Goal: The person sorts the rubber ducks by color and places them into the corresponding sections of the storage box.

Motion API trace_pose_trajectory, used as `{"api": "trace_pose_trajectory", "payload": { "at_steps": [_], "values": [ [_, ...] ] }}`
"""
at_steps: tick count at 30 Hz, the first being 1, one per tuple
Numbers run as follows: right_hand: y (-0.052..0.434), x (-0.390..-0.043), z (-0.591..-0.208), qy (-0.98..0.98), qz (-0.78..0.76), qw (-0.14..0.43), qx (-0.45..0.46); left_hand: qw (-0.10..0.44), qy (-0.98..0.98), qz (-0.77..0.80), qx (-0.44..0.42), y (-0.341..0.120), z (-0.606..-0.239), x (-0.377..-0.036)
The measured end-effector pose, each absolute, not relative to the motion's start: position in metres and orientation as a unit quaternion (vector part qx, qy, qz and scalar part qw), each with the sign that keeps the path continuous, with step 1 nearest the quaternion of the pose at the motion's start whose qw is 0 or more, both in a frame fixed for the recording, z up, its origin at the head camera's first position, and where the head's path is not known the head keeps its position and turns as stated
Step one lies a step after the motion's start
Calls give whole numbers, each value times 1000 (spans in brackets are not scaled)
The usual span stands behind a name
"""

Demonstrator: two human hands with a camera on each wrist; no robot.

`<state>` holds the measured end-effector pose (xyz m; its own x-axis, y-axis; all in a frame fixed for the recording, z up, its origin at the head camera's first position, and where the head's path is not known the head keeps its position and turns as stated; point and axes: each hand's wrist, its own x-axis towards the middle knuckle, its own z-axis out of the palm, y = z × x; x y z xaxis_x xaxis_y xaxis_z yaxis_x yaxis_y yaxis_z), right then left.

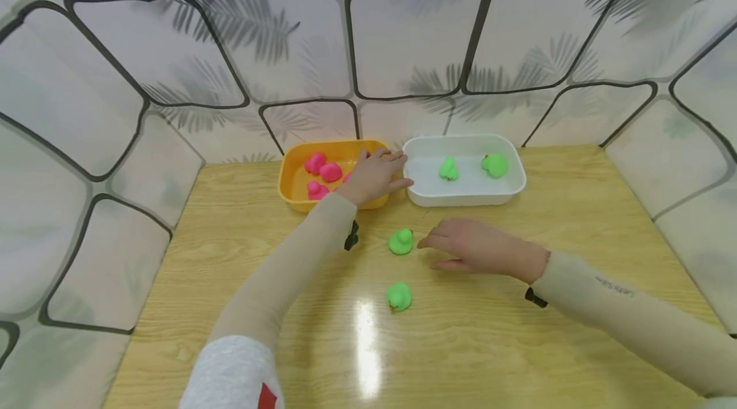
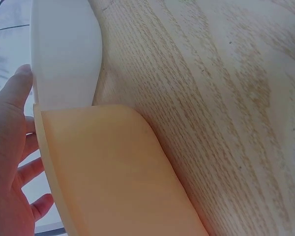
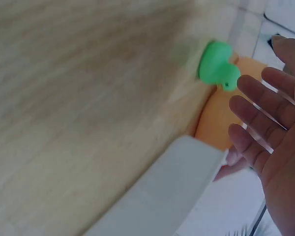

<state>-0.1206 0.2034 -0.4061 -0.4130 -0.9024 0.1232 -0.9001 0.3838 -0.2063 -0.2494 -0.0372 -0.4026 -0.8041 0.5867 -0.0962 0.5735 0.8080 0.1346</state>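
My left hand (image 1: pixel 373 177) is over the right side of the orange tray (image 1: pixel 299 203), fingers spread toward the left rim of the white tray (image 1: pixel 460 199). In the left wrist view its fingers (image 2: pixel 20 88) lie by the trays' rims, holding nothing. Several pink rubber ducks (image 1: pixel 331 171) sit in the orange tray, one partly hidden by that hand. Two green rubber ducks (image 1: pixel 494 166) are in the white tray. My right hand (image 1: pixel 480 246) hovers with extended fingers just right of a green duck (image 1: pixel 401 241) on the table; a small gap shows between them.
Another green duck (image 1: pixel 399 296) stands on the wooden table (image 1: pixel 276 345), nearer to me. Both trays stand side by side at the table's back edge, against a patterned wall covering (image 1: pixel 414 38). A bright reflection lies on the tabletop.
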Motion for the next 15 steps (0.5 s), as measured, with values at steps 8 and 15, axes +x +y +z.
{"api": "trace_pose_trajectory", "payload": {
  "at_steps": [8, 15],
  "values": [
    [188, -107, -420, 821, -121, 41, -556, 70, 948, 58, 306, -37, -402, -250],
    [180, -102, -431, 811, -125, 50, -569, 68, 948, 47, 306, -37, -402, -249]
  ]
}}
